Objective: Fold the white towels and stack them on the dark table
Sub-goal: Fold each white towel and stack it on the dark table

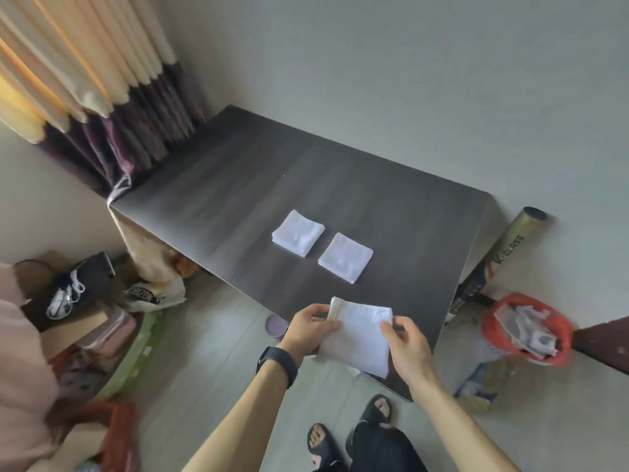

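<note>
**Third towel in hand, two folded squares waiting ahead**

Both hands hold one white towel (357, 338) over the near corner of the dark bench (238, 185). The left hand (311, 330) grips its left edge, with the thumb on top and the fingers (332, 324) curled under the cloth. The right hand (406, 342) pinches the right edge near the far corner. Both sets of fingers are clamped on the cloth. Whether the towel rests on the bench or hangs just above it cannot be told.

The held piece is already doubled into a rough rectangle. Its long axis runs from the person outward across the bench, and its near end overhangs the edge. The fabric is nubby terry, soft and limp, so it will likely sag wherever it is unsupported.

Further onto the bench lie two finished squares, side by side and apart, not stacked. The nearer folded towel (345, 257) sits almost straight ahead of the held one, and the farther folded towel (299, 233) lies beyond it to the left. Both are plump, with layered edges showing on the near sides. The left hand looks slightly closer to them.

The next fold probably brings the near end up toward the far end, and then the piece goes forward onto one of the squares.

The bench top is smooth, matte and wood-grained. A black wristband (277, 366) circles the left wrist.
</note>
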A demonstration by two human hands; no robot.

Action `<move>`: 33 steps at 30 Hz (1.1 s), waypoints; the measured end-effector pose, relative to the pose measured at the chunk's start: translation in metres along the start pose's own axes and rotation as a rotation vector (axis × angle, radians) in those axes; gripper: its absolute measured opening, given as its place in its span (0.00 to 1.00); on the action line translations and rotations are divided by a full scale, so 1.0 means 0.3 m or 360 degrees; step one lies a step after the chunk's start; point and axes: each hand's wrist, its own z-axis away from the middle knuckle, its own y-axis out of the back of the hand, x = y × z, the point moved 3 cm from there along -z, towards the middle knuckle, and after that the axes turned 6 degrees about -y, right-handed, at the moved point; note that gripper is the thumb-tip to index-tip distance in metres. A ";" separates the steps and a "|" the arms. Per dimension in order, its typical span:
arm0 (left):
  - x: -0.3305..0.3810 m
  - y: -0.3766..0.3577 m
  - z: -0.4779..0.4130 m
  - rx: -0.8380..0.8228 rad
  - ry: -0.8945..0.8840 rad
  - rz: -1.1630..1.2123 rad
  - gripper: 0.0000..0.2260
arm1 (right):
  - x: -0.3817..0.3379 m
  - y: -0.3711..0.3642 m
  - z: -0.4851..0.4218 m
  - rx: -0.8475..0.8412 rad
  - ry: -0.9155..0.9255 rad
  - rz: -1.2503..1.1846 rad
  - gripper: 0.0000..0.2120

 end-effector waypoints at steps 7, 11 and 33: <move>0.162 0.005 -0.388 0.0041 0.0038 -0.0217 0.08 | -0.059 -0.091 -0.370 -0.0086 -0.0204 0.0022 0.10; 0.214 0.008 -0.565 0.0085 0.0072 -0.0340 0.16 | -0.106 -0.141 -0.535 -0.0120 -0.0277 -0.0008 0.08; 0.200 0.066 -1.062 -0.0014 -0.0066 -0.0698 0.07 | -0.150 -0.361 -0.885 0.0295 -0.0671 0.0026 0.08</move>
